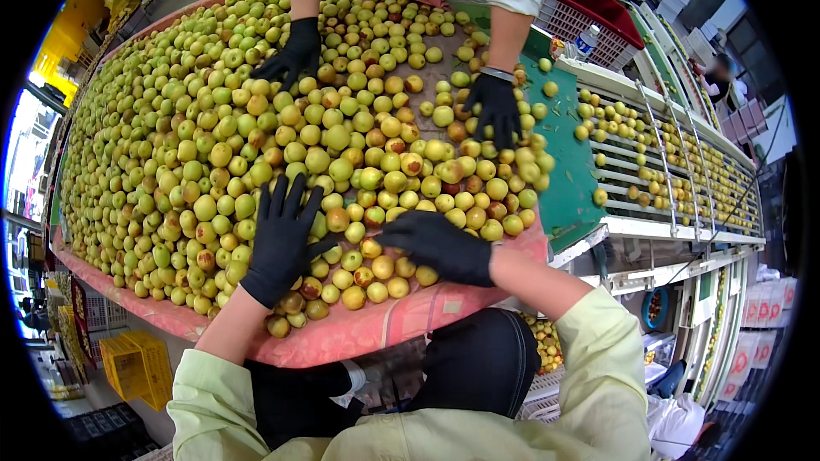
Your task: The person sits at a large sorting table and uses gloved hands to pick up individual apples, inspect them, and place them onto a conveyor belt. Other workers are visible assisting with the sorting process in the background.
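A broad heap of green-yellow jujubes [186, 147], some with brown patches, covers the table before me. In a black glove, my left hand [280, 240] rests on the near side of the heap with its fingers spread, gripping nothing. My right hand [442, 246], gloved the same way, reaches leftward over loose jujubes at the near edge. Its fingertips touch or hover by a fruit, and whether they hold one is hidden. Between my hands lie several loose jujubes [378, 269] on the pink cloth [359, 339] of the table's padded rim.
Across the table, a co-worker's gloved hands [298, 54] [496, 109] touch the fruit. At right, a green chute [567, 173] meets a roller conveyor [631, 205] carrying jujubes. Behind it stand a red-rimmed crate [586, 13] and a bottle [586, 41]. A yellow crate [138, 368] sits lower left.
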A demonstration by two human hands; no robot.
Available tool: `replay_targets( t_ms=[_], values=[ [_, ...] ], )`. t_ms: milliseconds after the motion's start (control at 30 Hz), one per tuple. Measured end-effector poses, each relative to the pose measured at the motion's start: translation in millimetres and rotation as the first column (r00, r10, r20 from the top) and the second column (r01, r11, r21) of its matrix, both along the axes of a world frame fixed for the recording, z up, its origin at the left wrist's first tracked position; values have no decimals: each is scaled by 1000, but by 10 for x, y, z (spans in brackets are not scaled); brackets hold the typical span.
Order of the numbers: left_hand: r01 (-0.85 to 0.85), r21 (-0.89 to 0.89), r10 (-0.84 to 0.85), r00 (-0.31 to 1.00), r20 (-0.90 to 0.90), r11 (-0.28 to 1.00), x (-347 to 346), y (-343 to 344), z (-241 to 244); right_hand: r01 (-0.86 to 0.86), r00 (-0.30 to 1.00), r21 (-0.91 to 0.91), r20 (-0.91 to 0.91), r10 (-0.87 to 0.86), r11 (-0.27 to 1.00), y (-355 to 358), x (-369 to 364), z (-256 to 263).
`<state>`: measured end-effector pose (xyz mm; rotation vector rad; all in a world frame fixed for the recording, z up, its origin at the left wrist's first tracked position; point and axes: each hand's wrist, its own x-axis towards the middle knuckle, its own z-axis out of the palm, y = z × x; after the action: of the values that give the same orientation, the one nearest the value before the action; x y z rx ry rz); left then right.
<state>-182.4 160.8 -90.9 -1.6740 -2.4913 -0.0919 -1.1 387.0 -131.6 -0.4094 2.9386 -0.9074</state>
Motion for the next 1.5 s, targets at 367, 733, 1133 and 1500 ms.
replay_targets(
  t_ms=[367, 733, 1133, 1500],
  values=[
    [33, 4, -33, 998, -61, 999, -287, 921, -439, 399, 915, 232, -159, -370, 887, 987, -70, -503],
    [143, 202, -170, 978, 124, 969, 152, 1420, -812, 781, 623, 105, -75, -778, 616, 1482, 626, -649],
    [374, -285, -302, 915, 266, 883, 266, -410, 81, 775, 615, -6, -227, -755, 633, 1523, 679, -713],
    [438, -185, -393, 888, 238, 880, 458, -383, -218, 410, 846, 402, 167, -506, 819, 808, 481, -79]
  ],
)
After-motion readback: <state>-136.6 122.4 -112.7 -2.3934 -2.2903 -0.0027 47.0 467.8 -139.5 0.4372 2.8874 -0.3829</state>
